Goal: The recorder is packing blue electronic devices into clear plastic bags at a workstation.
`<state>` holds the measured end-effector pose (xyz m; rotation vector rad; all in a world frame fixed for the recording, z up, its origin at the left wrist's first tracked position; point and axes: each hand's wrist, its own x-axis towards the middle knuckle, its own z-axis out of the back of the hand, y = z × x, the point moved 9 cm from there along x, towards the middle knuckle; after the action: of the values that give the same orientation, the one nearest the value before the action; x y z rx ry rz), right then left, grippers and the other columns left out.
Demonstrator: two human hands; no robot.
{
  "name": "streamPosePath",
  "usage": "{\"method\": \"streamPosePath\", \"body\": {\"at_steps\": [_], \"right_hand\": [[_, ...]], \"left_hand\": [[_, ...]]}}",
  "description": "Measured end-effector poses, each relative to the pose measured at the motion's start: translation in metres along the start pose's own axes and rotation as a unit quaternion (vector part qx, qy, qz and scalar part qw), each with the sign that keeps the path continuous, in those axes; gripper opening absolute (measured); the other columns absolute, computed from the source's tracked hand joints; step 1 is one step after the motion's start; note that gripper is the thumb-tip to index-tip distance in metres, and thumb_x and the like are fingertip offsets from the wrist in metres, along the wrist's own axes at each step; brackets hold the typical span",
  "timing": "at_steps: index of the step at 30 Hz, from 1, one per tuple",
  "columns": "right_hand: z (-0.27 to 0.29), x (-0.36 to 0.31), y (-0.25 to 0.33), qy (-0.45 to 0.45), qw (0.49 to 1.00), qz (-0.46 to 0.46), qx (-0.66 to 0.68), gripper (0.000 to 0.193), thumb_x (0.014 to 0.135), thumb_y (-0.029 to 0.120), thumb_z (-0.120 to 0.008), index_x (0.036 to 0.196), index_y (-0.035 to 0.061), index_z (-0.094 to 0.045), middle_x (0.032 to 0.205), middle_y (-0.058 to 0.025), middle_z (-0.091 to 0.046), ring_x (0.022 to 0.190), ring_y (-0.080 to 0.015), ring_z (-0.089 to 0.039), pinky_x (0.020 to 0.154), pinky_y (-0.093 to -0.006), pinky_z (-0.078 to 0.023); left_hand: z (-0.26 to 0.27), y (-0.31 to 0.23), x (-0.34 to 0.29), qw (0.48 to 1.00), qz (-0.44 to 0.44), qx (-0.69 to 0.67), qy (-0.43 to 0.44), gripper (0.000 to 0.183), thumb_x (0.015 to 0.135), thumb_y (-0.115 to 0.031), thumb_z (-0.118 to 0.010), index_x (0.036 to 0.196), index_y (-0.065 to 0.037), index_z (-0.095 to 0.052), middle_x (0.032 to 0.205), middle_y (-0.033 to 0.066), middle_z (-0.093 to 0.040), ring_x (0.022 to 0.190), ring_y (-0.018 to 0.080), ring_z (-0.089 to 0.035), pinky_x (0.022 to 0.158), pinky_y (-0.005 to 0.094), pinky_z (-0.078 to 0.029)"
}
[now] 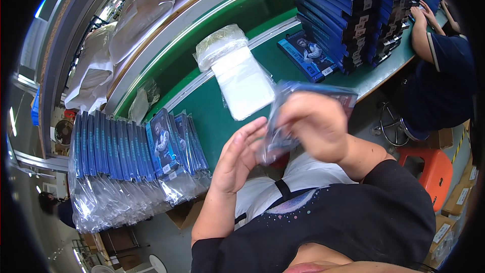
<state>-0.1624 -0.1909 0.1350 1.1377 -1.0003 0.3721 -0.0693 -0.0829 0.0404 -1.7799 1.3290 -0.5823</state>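
In front of my body, my right hand (318, 129) grips a flat blue box in a clear plastic bag (280, 144); motion blurs both. My left hand (240, 154) is open at the box's left side, its fingers stretched, and I cannot tell whether they touch the plastic. Beyond my hands, a stack of clear flat plastic bags (245, 83) lies on the green table (202, 126). A single flat blue box (307, 55) with a picture of a figure rests to the right of the bags.
Tall piles of blue boxes (348, 17) rise at the back right. Bagged blue boxes (116, 146) stand in a row at the left. A co-worker (439, 71) works at the far right, near an orange stool (429, 174). Crumpled plastic (144, 101) lies by the table's back edge.
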Motion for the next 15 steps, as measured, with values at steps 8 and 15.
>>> {"method": "streamPosePath", "body": {"at_steps": [8,15], "right_hand": [[-0.044,-0.01,-0.058,0.15,0.982,-0.11,-0.021,0.043,0.083,0.023,-0.069,0.119,0.005,-0.055,0.098,-0.0139,-0.064,0.087,-0.0312,-0.063,0.076,-0.0389,-0.051],[0.051,-0.045,-0.165,0.124,0.732,-0.225,-0.631,0.062,0.082,0.03,-0.067,0.129,-0.0049,-0.045,0.13,-0.0241,-0.047,0.127,-0.0379,-0.041,0.106,-0.0467,-0.031]], "left_hand": [[0.05,-0.062,-0.05,0.938,-0.128,0.119,-0.299,0.042,0.079,0.002,-0.06,0.12,0.002,-0.052,0.104,0.0136,-0.064,0.093,0.0212,-0.063,0.084,0.0318,-0.049],[0.1,-0.13,-0.123,0.515,-0.153,0.722,-0.436,0.048,0.09,-0.013,-0.057,0.134,0.0,-0.046,0.141,0.0207,-0.042,0.133,0.0376,-0.037,0.111,0.0454,-0.026]]}}
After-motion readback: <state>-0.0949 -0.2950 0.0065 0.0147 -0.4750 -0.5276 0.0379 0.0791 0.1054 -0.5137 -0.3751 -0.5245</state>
